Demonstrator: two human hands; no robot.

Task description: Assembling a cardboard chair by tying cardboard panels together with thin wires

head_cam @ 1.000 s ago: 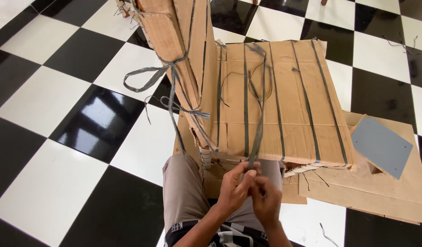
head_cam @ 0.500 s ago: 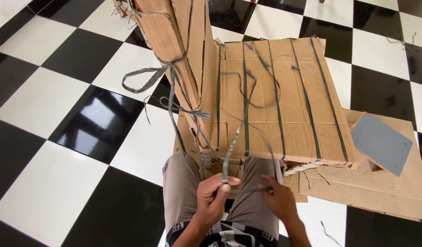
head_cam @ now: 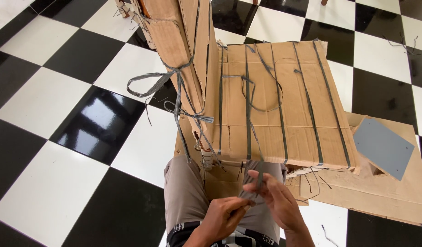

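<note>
Basically both hands, left hand (head_cam: 222, 217) and right hand (head_cam: 277, 203), pinched shut on the grey strap (head_cam: 256, 185) over the lap, kept taut off the cardboard bundle (head_cam: 284, 105).

A second ago both hands were pressed together at 6 o'clock, close under the near edge of the flat cardboard (head_cam: 284, 105), pinching the grey strap (head_cam: 254, 185) where it hung from that edge. Half a second ago they had parted: the left hand (head_cam: 220, 219) had dropped towards 7 o'clock, holding the strap up taut, and the right hand (head_cam: 275, 201) had drifted to 5 o'clock. Now they have closed in again, lower in the lap, fingertips meeting on a short bent length of strap.
</note>
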